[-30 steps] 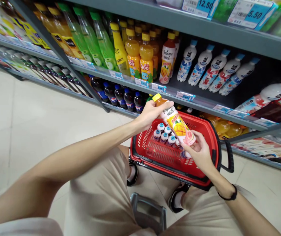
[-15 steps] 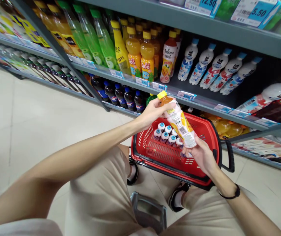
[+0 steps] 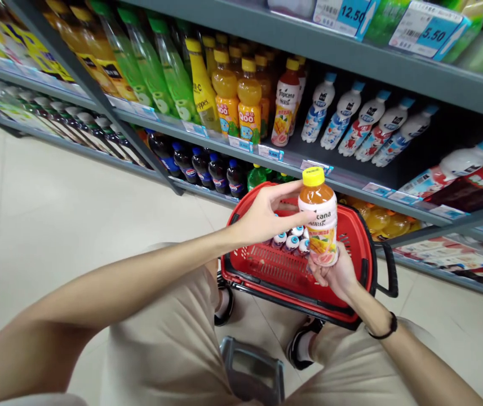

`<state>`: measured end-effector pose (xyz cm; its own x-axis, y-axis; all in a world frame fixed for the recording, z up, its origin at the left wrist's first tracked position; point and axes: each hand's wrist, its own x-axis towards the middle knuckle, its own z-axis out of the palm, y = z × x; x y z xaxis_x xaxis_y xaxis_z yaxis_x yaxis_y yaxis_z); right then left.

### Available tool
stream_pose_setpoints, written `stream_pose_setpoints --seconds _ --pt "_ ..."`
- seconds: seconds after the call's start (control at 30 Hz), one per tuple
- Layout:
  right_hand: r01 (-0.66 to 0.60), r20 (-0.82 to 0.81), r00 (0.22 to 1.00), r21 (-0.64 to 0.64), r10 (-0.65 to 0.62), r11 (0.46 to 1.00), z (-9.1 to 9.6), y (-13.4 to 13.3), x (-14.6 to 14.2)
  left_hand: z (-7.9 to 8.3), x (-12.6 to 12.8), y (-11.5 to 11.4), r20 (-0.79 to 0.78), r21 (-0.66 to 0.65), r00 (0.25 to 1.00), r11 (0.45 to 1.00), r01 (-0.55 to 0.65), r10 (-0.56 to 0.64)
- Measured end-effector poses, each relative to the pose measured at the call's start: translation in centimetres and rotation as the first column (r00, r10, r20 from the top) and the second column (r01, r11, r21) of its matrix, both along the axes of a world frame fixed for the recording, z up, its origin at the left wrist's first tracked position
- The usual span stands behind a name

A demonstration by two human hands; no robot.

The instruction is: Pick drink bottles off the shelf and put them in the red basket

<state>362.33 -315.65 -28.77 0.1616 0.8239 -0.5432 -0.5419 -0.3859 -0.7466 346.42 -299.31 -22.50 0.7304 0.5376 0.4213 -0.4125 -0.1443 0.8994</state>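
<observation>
A juice bottle (image 3: 323, 239) with a yellow cap, orange juice and a white fruit-printed label stands nearly upright over the basket, its front label facing me. My right hand (image 3: 337, 273) is closed around its lower end from beneath. At its upper left side is my left hand (image 3: 269, 213), the thumb across the label and the fingers reaching behind the neck. Below both hands sits a red shopping basket (image 3: 262, 276) with a black rim. Inside it stand several small bottles (image 3: 292, 242) with white and blue tops, partly hidden by my left hand and the juice bottle.
Ahead runs a grey shelf (image 3: 241, 11) with rows of drinks. A matching juice bottle (image 3: 286, 104) stands there beside orange Qoo bottles (image 3: 248, 107) and white blue-capped bottles (image 3: 319, 107). Dark cola bottles (image 3: 218, 172) line the lower level. A grey stool (image 3: 252, 366) is between my legs.
The juice bottle has gone from tilted to nearly upright and turned from its barcode side to its front label. My left hand has shifted down and right along with it.
</observation>
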Motion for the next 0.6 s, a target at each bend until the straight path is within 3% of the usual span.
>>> stream_pose_setpoints --seconds 0.17,0.33,0.47,0.6 --pt "-0.153 -0.007 0.988 -0.032 0.153 0.988 -1.1 -0.1 0.2 0.9 -1.0 -1.5 -0.013 0.144 0.998 0.988 -0.055 0.057" --pt "-0.295 -0.038 0.955 -0.025 0.294 0.955 -2.2 -0.3 0.3 1.8 -1.4 -2.1 -0.103 0.063 0.994 0.998 -0.013 0.019" --pt "-0.239 -0.005 0.971 0.005 0.239 0.971 -2.0 -0.2 0.1 1.5 -1.1 -1.8 -0.089 0.081 0.991 0.992 -0.097 0.104" --pt "-0.126 0.054 0.991 0.122 0.121 0.984 -0.9 0.2 -0.6 1.2 -0.8 -1.5 -0.114 0.119 0.958 0.961 -0.250 0.263"
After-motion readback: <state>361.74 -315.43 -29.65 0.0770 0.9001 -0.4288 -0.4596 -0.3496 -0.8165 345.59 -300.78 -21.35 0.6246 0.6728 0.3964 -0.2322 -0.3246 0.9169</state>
